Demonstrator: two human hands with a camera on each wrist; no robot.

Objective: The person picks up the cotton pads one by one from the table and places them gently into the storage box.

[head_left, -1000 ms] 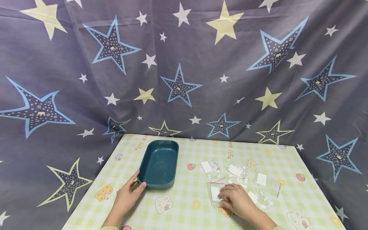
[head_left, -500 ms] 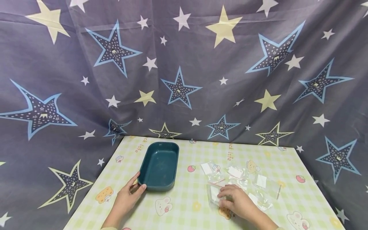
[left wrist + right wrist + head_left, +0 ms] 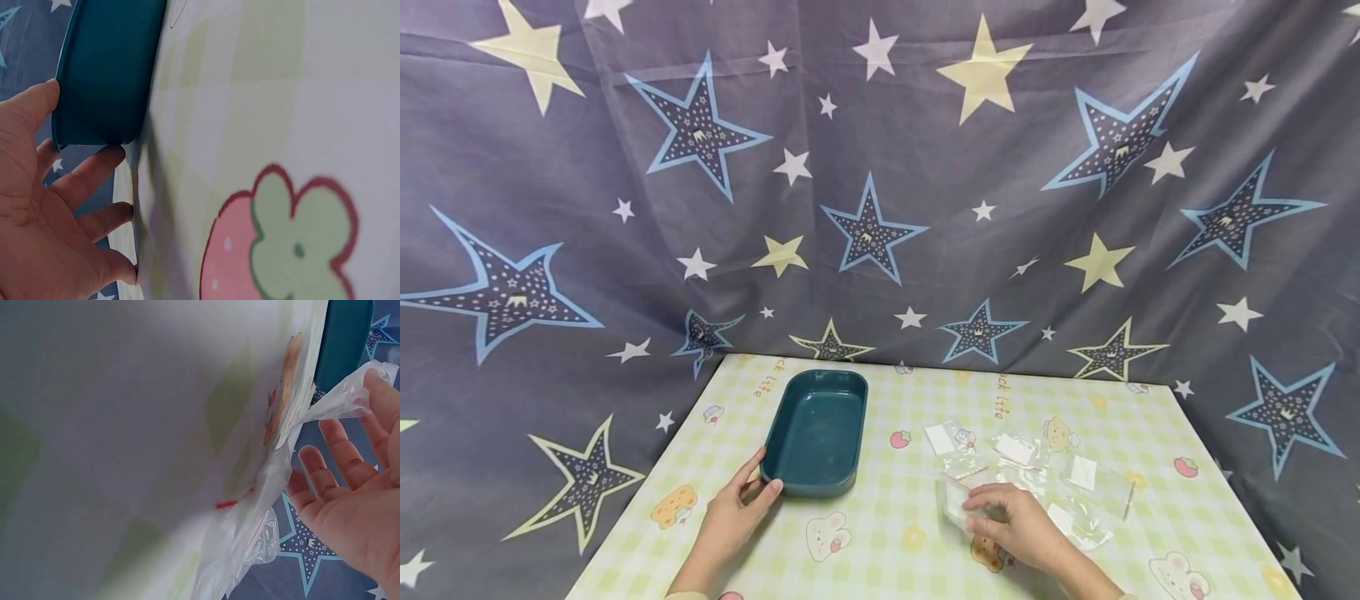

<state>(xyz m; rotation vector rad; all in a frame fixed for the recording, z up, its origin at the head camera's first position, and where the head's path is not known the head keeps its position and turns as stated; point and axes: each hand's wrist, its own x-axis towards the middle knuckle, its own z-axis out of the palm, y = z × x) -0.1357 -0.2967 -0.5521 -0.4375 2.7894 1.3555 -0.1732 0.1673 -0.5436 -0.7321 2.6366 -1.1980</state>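
A dark teal rectangular dish (image 3: 820, 433) sits on the left half of the table. My left hand (image 3: 733, 508) holds its near left corner, thumb on the near wall and forefinger on the left side; in the left wrist view the other fingers (image 3: 103, 222) spread below the dish. To the right, my right hand (image 3: 1018, 525) pinches a clear plastic zip bag (image 3: 953, 504) with something white in it. In the right wrist view the bag's film (image 3: 340, 397) is drawn up at the thumb, and the remaining fingers are spread apart.
Several similar clear bags with white inserts lie behind and right of my right hand, such as one bag (image 3: 1015, 450) and another bag (image 3: 1082, 472). A patterned cloth (image 3: 880, 550) covers the table. A starry curtain (image 3: 880, 125) hangs along the back.
The zip bag under my right hand has tilted up off its flat lie, and its white insert shows less. The left hand and the dish keep their place.
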